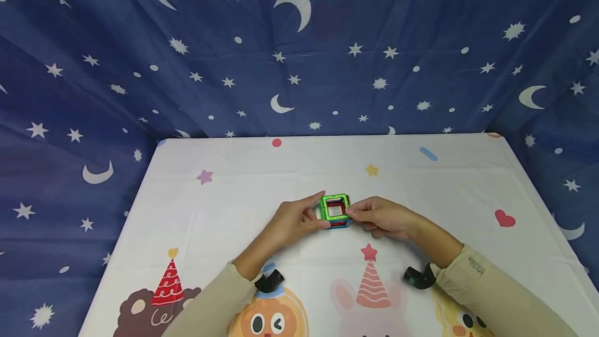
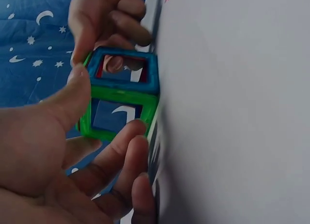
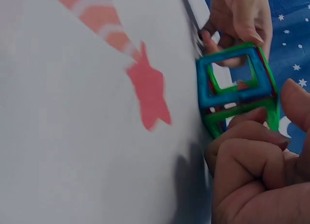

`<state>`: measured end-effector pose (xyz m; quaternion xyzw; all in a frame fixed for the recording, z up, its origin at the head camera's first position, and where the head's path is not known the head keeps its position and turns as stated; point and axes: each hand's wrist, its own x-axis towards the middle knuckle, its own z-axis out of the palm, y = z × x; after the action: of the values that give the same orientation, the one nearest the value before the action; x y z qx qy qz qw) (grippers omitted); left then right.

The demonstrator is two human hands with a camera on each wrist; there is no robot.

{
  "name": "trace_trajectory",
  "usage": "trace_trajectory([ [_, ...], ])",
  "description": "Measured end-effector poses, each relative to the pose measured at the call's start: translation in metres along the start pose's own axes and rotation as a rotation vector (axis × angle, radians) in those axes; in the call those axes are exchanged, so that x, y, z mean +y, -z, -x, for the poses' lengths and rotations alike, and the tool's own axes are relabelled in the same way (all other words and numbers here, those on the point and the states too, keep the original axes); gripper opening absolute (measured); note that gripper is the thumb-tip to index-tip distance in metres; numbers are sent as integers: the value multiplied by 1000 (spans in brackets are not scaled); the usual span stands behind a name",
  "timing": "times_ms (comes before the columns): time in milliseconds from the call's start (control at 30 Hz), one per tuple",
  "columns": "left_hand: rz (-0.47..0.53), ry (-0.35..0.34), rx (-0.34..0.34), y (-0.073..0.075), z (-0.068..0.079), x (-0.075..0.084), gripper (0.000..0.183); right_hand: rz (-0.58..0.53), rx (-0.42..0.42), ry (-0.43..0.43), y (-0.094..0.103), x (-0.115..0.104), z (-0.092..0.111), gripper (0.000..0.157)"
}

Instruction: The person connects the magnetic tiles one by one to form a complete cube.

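Note:
A small cube of square magnetic tiles (image 1: pixel 324 209) stands on the white cloth between the two hands. Its top frame is green, the near side blue (image 2: pixel 123 84), and red edges show inside. With the thumb at the near left corner and the index finger at the far left corner, my left hand (image 1: pixel 292 222) grips the cube. From the other side, my right hand (image 1: pixel 386 217) pinches its right edge, thumb over the top rim. The right wrist view shows the bent fingers (image 3: pixel 252 156) of that hand against the cube's lower green frame.
A white tablecloth (image 1: pixel 262 170) with printed stars, a heart and cartoon animals covers the table. Blue cloth (image 1: pixel 327 82) with moons and stars hangs behind and at the sides. Dark wrist devices (image 1: pixel 270 281) stick out at both sleeve cuffs.

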<state>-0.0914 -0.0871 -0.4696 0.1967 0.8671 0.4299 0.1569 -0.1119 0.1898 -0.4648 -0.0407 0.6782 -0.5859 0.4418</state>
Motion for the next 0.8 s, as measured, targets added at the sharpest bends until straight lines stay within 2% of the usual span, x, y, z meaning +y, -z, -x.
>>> trace_trajectory([
  [100,-14,-12,-25,4,0,-1,79,-91,-68,3,-3,4,0,34],
  [200,-24,-55,-25,7,-1,-1,76,-175,-96,14,-4,6,-1,28],
  [367,-52,-165,40,8,-2,3,53,-259,-112,32,-5,8,-2,23],
  [467,-71,-203,50,5,-1,5,35,-288,-111,42,-5,9,-2,21],
  [600,-84,-222,35,0,0,5,23,-320,-110,52,-6,10,-3,19],
  [800,-54,-232,55,-4,-1,4,18,-359,-127,70,-8,11,-6,17],
])
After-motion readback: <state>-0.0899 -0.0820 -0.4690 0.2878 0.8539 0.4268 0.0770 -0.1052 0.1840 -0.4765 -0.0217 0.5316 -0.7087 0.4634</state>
